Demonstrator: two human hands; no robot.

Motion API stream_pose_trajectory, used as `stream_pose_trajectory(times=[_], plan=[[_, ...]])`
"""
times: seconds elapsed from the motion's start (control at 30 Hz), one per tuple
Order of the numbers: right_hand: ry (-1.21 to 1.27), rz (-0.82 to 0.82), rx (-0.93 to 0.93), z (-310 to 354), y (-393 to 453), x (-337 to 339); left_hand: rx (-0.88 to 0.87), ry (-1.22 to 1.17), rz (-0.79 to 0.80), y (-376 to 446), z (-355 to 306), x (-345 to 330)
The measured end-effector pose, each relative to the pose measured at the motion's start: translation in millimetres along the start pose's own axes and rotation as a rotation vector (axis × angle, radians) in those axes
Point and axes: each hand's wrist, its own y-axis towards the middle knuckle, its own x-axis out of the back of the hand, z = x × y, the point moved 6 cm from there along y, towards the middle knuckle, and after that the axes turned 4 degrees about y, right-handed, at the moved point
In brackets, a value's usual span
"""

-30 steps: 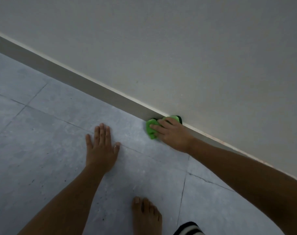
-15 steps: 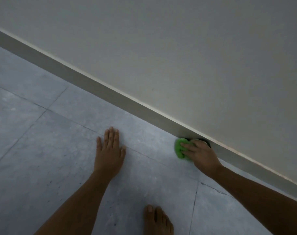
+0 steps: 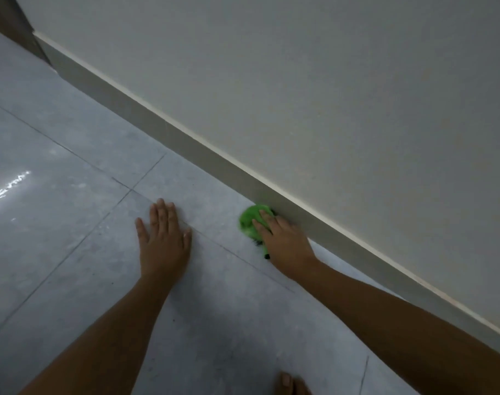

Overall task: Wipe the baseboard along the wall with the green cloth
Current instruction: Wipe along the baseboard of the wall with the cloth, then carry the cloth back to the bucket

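Observation:
A grey baseboard (image 3: 168, 129) with a pale top edge runs diagonally from upper left to lower right below the plain wall. My right hand (image 3: 284, 242) presses the bunched green cloth (image 3: 250, 219) against the foot of the baseboard, fingers pointing up-left; the palm hides most of the cloth. My left hand (image 3: 163, 238) lies flat on the grey floor tiles to the left of the cloth, fingers together, holding nothing.
Grey floor tiles (image 3: 57, 209) with thin grout lines fill the left and bottom. A dark door frame or corner (image 3: 12, 27) ends the baseboard at the top left. Toes of a bare foot (image 3: 293, 384) show at the bottom edge.
My right hand has slid the cloth leftward along the baseboard after a stroke to the right. The view has swung left, bringing the baseboard's far end into sight. My left hand stays planted.

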Motion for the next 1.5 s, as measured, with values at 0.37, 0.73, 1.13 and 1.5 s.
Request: stream_pose_trajectory(times=[0.37, 0.73, 1.13, 1.5], plan=[[-0.051, 0.031, -0.139, -51.6, -88.4, -14.5, 0.019, -0.027, 0.028, 0.1, 21.0, 3.9], [0.089, -0.144, 0.097, 108.5, 155.8, 62.5, 0.062, -0.043, 0.015, 5.3, 53.4, 10.2], [0.256, 0.121, -0.108, 60.7, 74.4, 78.1, 0.064, 0.09, 0.157, 9.9, 63.4, 83.9], [0.561, -0.176, -0.022, 206.3, 94.5, 244.6, 0.298, 0.209, -0.114, -42.7, 182.2, 304.0]])
